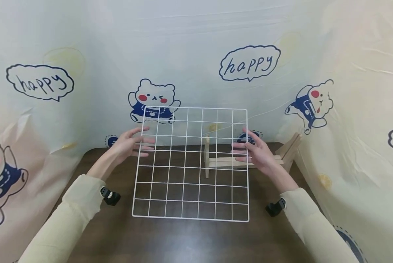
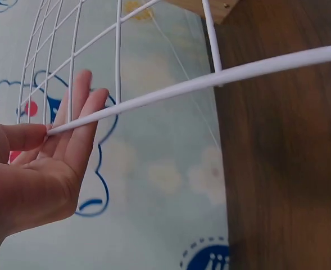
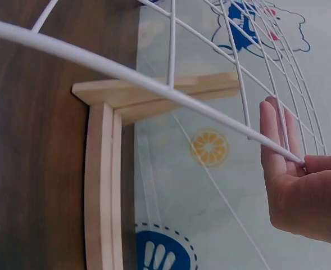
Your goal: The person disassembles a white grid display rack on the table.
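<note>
A white wire grid panel (image 1: 185, 151) is held up in front of me, above the table. My left hand (image 1: 125, 148) holds its left side edge. In the left wrist view the thumb (image 2: 27, 136) presses the rim from one side, with the fingers spread behind the wires. My right hand (image 1: 262, 157) holds the right side edge likewise; in the right wrist view its thumb (image 3: 322, 162) lies against the rim and the fingers pass behind. Beyond the panel stands a light wooden frame (image 1: 288, 151), partly seen through the grid.
A dark brown wooden table (image 1: 189, 241) lies below the panel. Pale printed cloth (image 1: 196, 54) with bears and the word happy hangs behind and at both sides. The wooden frame (image 3: 100, 185) sits at the table's back right, near the right hand.
</note>
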`<move>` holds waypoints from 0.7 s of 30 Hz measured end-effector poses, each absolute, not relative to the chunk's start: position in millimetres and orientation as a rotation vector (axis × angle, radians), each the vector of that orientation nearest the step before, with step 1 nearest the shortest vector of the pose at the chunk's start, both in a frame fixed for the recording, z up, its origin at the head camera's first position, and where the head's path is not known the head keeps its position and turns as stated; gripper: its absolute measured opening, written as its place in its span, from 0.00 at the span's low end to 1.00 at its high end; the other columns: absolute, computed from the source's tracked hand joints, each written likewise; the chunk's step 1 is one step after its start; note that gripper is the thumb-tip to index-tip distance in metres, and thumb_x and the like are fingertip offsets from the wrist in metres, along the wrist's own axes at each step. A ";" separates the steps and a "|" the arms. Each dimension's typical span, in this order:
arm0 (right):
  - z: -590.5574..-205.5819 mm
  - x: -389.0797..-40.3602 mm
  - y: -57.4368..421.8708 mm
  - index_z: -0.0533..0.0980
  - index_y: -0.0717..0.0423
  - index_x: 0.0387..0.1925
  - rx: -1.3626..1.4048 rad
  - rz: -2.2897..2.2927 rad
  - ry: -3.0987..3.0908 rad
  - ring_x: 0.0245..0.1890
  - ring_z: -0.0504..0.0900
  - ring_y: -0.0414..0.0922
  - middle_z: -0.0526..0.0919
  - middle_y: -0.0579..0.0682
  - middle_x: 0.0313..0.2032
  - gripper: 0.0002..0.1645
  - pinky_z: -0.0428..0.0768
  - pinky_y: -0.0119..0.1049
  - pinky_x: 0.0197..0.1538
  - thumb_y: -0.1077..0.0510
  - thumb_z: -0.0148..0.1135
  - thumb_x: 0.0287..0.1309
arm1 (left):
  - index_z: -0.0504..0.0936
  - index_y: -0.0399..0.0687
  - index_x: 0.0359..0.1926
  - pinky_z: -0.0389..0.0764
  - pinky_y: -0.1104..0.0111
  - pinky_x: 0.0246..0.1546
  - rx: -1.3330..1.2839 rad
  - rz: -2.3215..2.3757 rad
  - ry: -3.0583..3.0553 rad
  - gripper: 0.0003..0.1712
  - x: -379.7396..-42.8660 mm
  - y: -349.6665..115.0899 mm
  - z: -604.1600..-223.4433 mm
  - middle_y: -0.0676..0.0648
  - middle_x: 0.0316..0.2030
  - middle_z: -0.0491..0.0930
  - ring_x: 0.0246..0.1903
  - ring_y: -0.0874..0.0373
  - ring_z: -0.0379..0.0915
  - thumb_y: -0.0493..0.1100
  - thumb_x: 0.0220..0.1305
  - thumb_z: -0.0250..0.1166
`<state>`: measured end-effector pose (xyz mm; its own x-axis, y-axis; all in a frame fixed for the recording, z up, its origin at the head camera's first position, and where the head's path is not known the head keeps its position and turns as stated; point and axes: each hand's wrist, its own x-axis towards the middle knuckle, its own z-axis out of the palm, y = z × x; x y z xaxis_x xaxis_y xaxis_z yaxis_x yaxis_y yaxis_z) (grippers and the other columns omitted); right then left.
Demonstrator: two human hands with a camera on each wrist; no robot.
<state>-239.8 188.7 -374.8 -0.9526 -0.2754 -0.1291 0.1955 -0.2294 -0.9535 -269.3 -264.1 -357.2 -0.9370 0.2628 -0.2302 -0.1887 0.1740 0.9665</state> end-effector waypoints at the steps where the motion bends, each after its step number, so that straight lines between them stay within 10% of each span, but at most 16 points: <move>1: -376.5 -240.0 186.7 0.52 0.41 0.74 -0.100 -2.266 1.712 0.48 0.83 0.55 0.80 0.62 0.52 0.31 0.76 0.55 0.52 0.62 0.38 0.76 | 0.51 0.54 0.75 0.78 0.50 0.47 0.063 1.816 2.105 0.28 -268.7 -267.6 -358.6 0.31 0.60 0.70 0.47 0.45 0.80 0.41 0.78 0.39; 8: -386.6 -240.5 164.7 0.58 0.55 0.70 -0.093 -2.321 1.702 0.42 0.85 0.54 0.84 0.62 0.43 0.25 0.81 0.49 0.46 0.59 0.41 0.75 | 0.47 0.55 0.76 0.76 0.49 0.50 0.030 1.829 2.044 0.30 -265.4 -295.0 -365.1 0.35 0.61 0.71 0.50 0.42 0.78 0.39 0.78 0.38; 21: -393.5 -231.5 124.2 0.47 0.40 0.76 -0.212 -2.060 1.901 0.36 0.84 0.64 0.79 0.72 0.47 0.32 0.82 0.55 0.38 0.61 0.35 0.76 | 0.50 0.48 0.75 0.76 0.48 0.50 -0.024 1.827 2.158 0.27 -254.8 -327.4 -371.3 0.39 0.56 0.77 0.44 0.50 0.82 0.38 0.78 0.39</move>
<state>-231.5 124.2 -393.5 -0.9348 -0.3371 -0.1121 0.1387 -0.0561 -0.9887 -254.8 -327.4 -371.3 -0.9512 0.1864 -0.2460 -0.2119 0.1852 0.9596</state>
